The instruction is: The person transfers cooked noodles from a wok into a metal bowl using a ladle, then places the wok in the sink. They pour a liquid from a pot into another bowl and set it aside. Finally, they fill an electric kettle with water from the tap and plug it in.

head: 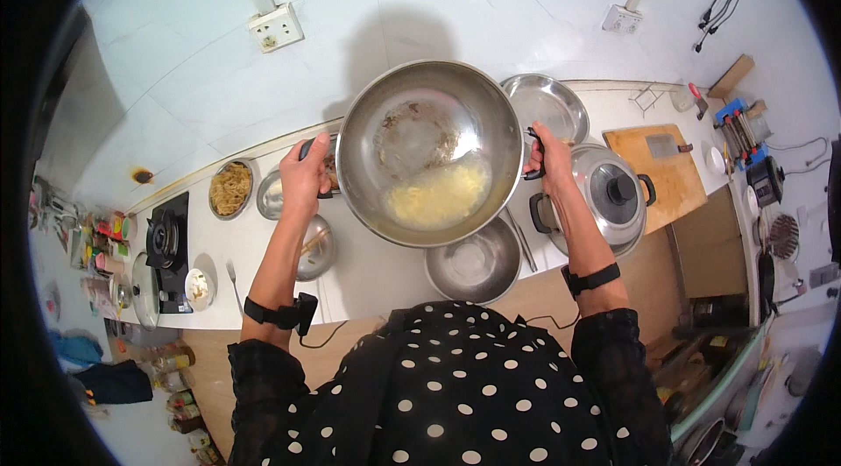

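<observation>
Both my hands hold up a wide steel wok [420, 137] by its two black side handles. My left hand [305, 173] grips the left handle, and my right hand [550, 157] is closed around the right one. The wok is tilted towards me. Pale yellow food in liquid [439, 195] has pooled at its near side, and brownish residue marks the bottom. Just below the near rim, partly covered by the wok, stands a steel mixing bowl [472, 265]. A smaller steel bowl [317, 249] with what looks like a wooden utensil is near my left wrist.
A lidded steel pot [608, 187] stands right, by a wooden cutting board [663, 170] with a cleaver [662, 145]. Behind it is a steel basin [548, 105]. Leftward are a bowl of noodle-like food [230, 190], a gas burner [164, 238], a white bowl [199, 288] and a fork [234, 279].
</observation>
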